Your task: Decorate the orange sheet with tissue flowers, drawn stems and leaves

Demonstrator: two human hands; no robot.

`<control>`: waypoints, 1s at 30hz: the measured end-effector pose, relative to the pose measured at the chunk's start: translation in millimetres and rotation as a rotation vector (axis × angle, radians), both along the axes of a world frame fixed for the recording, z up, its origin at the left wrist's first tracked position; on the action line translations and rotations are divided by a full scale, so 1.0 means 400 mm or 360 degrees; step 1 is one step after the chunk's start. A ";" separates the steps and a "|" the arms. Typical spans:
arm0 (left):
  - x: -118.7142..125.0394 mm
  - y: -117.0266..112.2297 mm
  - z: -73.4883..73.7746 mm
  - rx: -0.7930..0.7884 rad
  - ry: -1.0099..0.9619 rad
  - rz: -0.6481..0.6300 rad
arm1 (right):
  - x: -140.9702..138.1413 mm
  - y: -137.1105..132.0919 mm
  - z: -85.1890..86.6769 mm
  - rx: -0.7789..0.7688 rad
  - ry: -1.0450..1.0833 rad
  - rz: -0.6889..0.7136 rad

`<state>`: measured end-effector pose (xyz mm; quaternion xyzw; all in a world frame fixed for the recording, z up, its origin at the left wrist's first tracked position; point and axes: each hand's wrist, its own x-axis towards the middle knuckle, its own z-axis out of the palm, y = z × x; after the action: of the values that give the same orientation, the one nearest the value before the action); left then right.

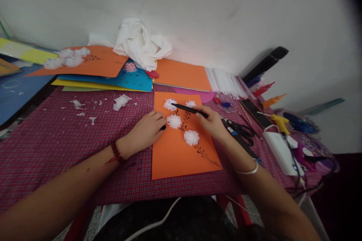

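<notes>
An orange sheet of paper (pixel 169 160) lies on the checked cloth in front of me. It carries several white ruffled paper flowers, among them a lower one (pixel 191 137) and a middle one (pixel 174 121), with dark painted stems and leaves. My right hand (pixel 210 120) grips a slim black pen (pixel 188 108), its tip at the upper left flower (pixel 170 104). My left hand (pixel 149 128) rests at the sheet's left edge with curled fingers, close to the middle flower. A small black thing, perhaps a cap, shows at its thumb; I cannot make it out fully.
White tissue scraps (pixel 121 101) lie to the left. Behind are stacked coloured sheets (pixel 138 81), a second flowered orange sheet (pixel 104 64) and crumpled white cloth (pixel 138 41). On the right are scissors (pixel 243 131), a phone (pixel 256 113), a yellow glue gun (pixel 279 122) and a white box (pixel 283 152).
</notes>
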<state>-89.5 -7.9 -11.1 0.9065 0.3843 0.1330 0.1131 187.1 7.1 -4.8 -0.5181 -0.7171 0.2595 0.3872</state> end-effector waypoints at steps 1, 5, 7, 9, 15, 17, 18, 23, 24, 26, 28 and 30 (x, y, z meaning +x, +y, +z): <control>0.001 0.001 0.000 0.0001 -0.0003 -0.0001 | 0.010 -0.002 -0.003 0.0004 -0.0009 -0.0049; 0.004 0.001 0.003 0.0003 0.0026 0.0003 | 0.031 -0.020 -0.001 -0.0038 0.0022 -0.0160; 0.004 0.000 0.006 0.0002 0.0038 0.0007 | 0.019 -0.027 0.002 -0.0055 0.0043 -0.0117; 0.003 0.000 0.008 0.0003 0.0041 0.0009 | 0.003 -0.029 0.001 -0.0052 0.0043 -0.0064; 0.000 -0.003 0.006 0.0003 0.0046 0.0011 | 0.033 -0.029 -0.018 -0.0064 0.0030 -0.0167; 0.001 -0.003 0.004 0.0007 0.0041 0.0009 | 0.050 -0.031 -0.017 -0.0098 0.0038 -0.0203; 0.001 -0.002 0.004 0.0010 0.0035 0.0006 | 0.052 -0.031 -0.015 -0.0109 0.0049 -0.0209; 0.004 -0.002 0.008 0.0005 0.0035 0.0018 | -0.009 -0.004 -0.005 -0.0060 0.0104 -0.0107; 0.004 -0.002 0.009 0.0007 0.0040 0.0023 | -0.021 0.002 -0.005 -0.0047 0.0101 -0.0077; 0.004 -0.002 0.010 0.0016 0.0043 0.0019 | -0.030 0.008 -0.008 -0.0041 0.0087 -0.0049; 0.002 -0.003 0.009 0.0023 0.0035 0.0009 | -0.014 0.000 -0.012 -0.0066 0.0064 -0.0070; 0.002 -0.002 0.007 0.0026 0.0028 0.0001 | 0.015 -0.018 -0.013 -0.0101 0.0047 -0.0139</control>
<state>-88.9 -8.8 -8.1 0.9084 0.3846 0.1280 0.1023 192.9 0.1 -9.9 -0.5571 -0.6794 0.2726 0.3920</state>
